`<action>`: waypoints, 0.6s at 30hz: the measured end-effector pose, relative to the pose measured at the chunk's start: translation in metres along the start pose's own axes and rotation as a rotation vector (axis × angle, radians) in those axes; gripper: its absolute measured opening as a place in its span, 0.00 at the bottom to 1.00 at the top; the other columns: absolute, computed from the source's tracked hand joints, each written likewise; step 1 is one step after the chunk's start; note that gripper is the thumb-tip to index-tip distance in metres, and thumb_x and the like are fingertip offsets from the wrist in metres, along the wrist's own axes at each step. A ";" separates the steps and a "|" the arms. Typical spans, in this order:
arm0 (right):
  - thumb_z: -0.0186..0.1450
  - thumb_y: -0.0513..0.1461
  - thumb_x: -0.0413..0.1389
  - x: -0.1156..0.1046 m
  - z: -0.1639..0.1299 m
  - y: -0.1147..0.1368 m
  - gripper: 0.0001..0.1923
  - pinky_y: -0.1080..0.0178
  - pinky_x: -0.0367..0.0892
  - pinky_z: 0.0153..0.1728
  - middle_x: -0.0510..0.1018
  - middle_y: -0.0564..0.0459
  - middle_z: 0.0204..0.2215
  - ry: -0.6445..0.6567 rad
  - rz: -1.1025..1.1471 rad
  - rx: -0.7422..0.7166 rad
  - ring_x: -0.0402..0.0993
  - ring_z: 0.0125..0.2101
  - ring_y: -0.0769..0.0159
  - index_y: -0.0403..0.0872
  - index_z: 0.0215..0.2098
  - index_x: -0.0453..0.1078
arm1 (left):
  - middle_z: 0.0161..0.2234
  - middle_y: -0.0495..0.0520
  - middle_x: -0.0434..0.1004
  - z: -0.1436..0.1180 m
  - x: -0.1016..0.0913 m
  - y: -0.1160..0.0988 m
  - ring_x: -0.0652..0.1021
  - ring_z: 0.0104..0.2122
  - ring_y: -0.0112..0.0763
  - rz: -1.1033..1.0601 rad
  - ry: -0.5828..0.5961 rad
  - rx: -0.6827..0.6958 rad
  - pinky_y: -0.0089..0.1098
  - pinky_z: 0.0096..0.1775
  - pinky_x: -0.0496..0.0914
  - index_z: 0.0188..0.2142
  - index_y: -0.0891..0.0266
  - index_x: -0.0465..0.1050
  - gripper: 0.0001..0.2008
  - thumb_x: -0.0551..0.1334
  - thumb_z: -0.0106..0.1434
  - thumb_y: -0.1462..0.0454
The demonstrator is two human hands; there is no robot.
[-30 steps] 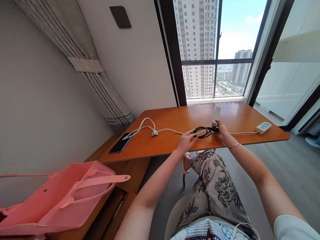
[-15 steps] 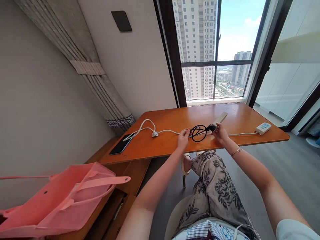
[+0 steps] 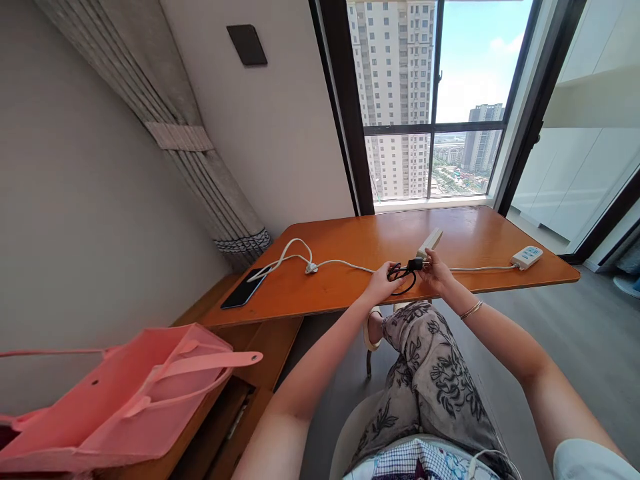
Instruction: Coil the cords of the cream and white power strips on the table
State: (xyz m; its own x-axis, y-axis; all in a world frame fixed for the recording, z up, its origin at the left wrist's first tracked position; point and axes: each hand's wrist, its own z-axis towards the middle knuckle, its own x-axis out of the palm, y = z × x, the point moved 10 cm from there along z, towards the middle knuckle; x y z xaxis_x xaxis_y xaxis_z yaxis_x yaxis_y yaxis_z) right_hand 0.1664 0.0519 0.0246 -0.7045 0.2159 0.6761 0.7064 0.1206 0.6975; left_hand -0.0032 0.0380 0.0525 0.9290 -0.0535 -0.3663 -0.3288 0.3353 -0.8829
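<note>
Close above the table's front edge, my left hand [image 3: 384, 284] is closed on a coiled black cable [image 3: 407, 285], whose loops hang out past the fingers. At the cable's end sits a black plug [image 3: 415, 265], its metal prongs turned toward my right hand [image 3: 436, 273]. That hand is closed round a long beige block [image 3: 429, 243], which sticks up and away from the fingers. The block's near end is hidden in the hand. I cannot tell whether the prongs touch it.
A white cord [image 3: 345, 265] runs across the wooden table [image 3: 345, 233] to a white socket block [image 3: 527, 257] at the right. At the left a black phone [image 3: 245, 290] lies partly under the cord. A pink bag [image 3: 150, 400] stands nearer, at the lower left.
My left hand has moved right and gathered the black cable's loops closer. The black plug has turned and come nearer the middle, and the beige block has shifted left.
</note>
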 end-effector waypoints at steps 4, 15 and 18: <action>0.60 0.38 0.63 0.009 -0.011 0.001 0.06 0.71 0.71 0.22 0.77 0.56 0.22 0.014 -0.013 -0.006 0.72 0.22 0.72 0.46 0.31 0.70 | 0.61 0.68 0.64 -0.003 -0.011 -0.021 0.79 0.45 0.40 0.190 -0.108 0.113 0.44 0.51 0.73 0.63 0.62 0.61 0.42 0.73 0.51 0.58; 0.51 0.39 0.68 0.028 -0.036 0.027 0.17 0.69 0.73 0.30 0.77 0.60 0.31 0.160 -0.192 -0.266 0.74 0.31 0.72 0.49 0.36 0.69 | 0.38 0.57 0.81 -0.009 0.001 -0.057 0.77 0.43 0.44 0.337 0.068 0.235 0.41 0.46 0.72 0.40 0.59 0.79 0.12 0.66 0.61 0.55; 0.51 0.39 0.68 0.023 -0.039 0.041 0.17 0.70 0.72 0.30 0.76 0.61 0.32 0.153 -0.203 -0.321 0.74 0.34 0.72 0.50 0.37 0.69 | 0.38 0.57 0.82 0.003 -0.022 -0.033 0.78 0.42 0.42 0.077 -0.075 0.129 0.39 0.47 0.71 0.38 0.60 0.78 0.14 0.66 0.60 0.53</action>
State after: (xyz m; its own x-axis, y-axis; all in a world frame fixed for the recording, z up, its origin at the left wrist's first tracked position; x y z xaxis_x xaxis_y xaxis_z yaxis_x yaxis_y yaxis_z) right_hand 0.1763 0.0243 0.0776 -0.8466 0.0689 0.5278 0.5117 -0.1676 0.8426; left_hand -0.0124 0.0307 0.0900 0.9136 0.0461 -0.4040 -0.3795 0.4537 -0.8063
